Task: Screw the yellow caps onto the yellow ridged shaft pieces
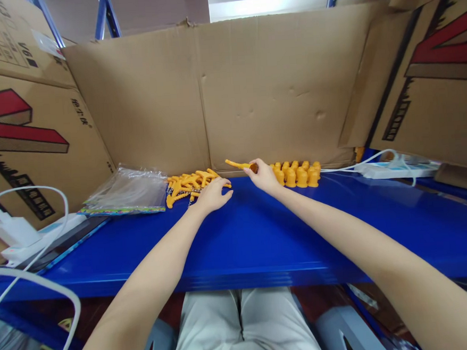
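My right hand (pixel 264 176) pinches a small orange piece (pixel 236 164) whose thin end points left, just above the blue table (pixel 237 233). To its right, several orange rounded pieces (pixel 301 175) stand upright in rows. My left hand (pixel 214 195) is at the right side of a pile of orange branching pieces (pixel 178 188) with dark metal chains among them. Its thumb and fingers are apart, and nothing shows between them.
Clear plastic bags (pixel 128 193) lie left of the pile. A white charger (pixel 16 233) with a looping cable and a dark flat item are at far left. A white power strip (pixel 397 169) sits at right. Cardboard panels (pixel 283 86) wall the back and sides.
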`<state>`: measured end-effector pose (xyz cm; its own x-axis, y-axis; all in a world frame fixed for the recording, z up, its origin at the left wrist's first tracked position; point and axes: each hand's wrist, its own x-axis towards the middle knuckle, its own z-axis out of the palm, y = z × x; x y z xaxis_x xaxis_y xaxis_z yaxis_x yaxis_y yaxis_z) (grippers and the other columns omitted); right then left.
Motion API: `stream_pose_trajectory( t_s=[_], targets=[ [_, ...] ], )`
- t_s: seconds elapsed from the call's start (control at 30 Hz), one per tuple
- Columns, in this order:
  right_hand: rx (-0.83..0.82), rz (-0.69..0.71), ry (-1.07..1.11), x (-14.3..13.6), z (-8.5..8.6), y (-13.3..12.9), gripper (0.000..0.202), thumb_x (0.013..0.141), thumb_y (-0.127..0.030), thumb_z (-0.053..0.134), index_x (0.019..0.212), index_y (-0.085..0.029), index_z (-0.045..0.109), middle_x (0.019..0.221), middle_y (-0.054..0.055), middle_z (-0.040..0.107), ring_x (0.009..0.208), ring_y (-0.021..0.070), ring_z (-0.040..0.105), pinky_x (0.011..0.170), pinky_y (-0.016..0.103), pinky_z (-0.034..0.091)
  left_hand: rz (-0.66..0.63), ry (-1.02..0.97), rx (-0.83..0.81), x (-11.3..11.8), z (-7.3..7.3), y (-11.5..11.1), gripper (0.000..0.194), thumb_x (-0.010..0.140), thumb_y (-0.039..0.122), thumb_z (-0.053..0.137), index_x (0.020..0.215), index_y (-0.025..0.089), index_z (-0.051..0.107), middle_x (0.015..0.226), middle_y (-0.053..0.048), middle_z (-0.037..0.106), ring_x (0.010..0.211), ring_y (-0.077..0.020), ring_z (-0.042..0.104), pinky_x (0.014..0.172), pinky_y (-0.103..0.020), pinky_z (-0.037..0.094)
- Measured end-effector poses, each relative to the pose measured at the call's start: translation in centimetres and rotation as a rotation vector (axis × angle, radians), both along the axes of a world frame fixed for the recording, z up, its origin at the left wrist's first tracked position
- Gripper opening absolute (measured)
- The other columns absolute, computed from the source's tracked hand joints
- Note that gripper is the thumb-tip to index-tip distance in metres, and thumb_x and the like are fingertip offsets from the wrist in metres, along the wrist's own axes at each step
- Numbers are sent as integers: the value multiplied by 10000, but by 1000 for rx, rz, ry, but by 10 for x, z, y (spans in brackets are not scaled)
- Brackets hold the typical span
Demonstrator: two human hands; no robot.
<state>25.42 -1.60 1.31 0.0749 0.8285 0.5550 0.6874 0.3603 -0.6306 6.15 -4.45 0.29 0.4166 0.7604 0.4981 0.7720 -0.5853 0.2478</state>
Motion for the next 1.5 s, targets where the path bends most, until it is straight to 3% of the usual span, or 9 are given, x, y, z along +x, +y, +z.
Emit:
stream_pose_trajectory(
  t_s=[0.17, 0.27, 0.43, 0.57, 0.8, 1.03, 1.17, 1.3, 1.5],
  targets=[
    [48, -94, -781, 1, -13, 9, 313, 963, -272, 417, 1161, -78, 562, 1147, 205, 643, 1059, 289, 606, 1021, 451, 275, -86, 54, -23, 3, -3, 2, 198, 817, 246, 561, 948, 177, 693, 1020, -76, 715, 935, -217, 657, 893, -373, 506],
    [7, -86, -972, 2, -22, 12, 360, 969, -204, 335, 1186, -62, 584, 1162, 220, 637, 1066, 288, 609, 1040, 438, 241, -96, 62, -33, 4, -2, 1, 192, 811, 228, 556, 927, 185, 703, 994, -64, 725, 929, -215, 660, 888, -365, 506],
    [-175, -157, -842, 13, -29, 14, 395, 972, -243, 337, 1261, -124, 579, 1226, 184, 621, 1140, 281, 579, 974, 399, 346, -109, 82, -43, 5, 1, 0, 205, 826, 249, 541, 895, 168, 716, 947, -79, 732, 889, -223, 665, 844, -355, 506],
    [-254, -151, -768, 19, -30, 14, 436, 970, -242, 350, 1380, -196, 492, 1334, 163, 559, 1244, 291, 510, 1018, 466, 331, -114, 81, -64, 5, -1, 1, 224, 824, 245, 535, 896, 148, 724, 920, -94, 732, 860, -225, 663, 831, -355, 501],
    [-280, -174, -776, 14, -24, 7, 406, 969, -176, 350, 1321, -148, 550, 1288, 211, 561, 1251, 307, 499, 1012, 455, 353, -101, 74, -107, 5, -1, 1, 216, 823, 244, 535, 878, 174, 733, 882, -66, 732, 806, -204, 658, 792, -333, 496],
    [-238, -189, -801, 11, -27, 8, 366, 982, -207, 371, 1258, -127, 597, 1302, 209, 526, 1244, 291, 487, 1027, 442, 346, -98, 108, -105, 6, 1, -1, 236, 828, 229, 525, 904, 154, 735, 881, -73, 732, 790, -196, 658, 777, -314, 491],
    [-49, -180, -874, 16, -29, 9, 354, 967, -240, 398, 1246, -146, 595, 1328, 179, 527, 1271, 305, 428, 1082, 541, 243, -100, 134, -106, 6, 1, -2, 241, 833, 233, 520, 923, 151, 728, 880, -62, 733, 781, -176, 657, 764, -290, 491],
    [84, -269, -856, 29, -9, 4, 329, 951, -196, 361, 1153, -129, 611, 1238, 168, 579, 1188, 297, 462, 1054, 557, 227, -92, 138, -108, 8, 3, -4, 241, 840, 235, 518, 928, 143, 722, 896, -66, 733, 783, -170, 659, 761, -281, 493],
    [52, -544, -625, 66, 46, -13, 329, 900, -132, 353, 1136, -69, 574, 1135, 210, 608, 1058, 296, 556, 934, 516, 327, -94, 145, -120, 9, 4, -6, 236, 843, 223, 523, 931, 132, 723, 892, -71, 734, 780, -169, 660, 755, -275, 491]
  ],
)
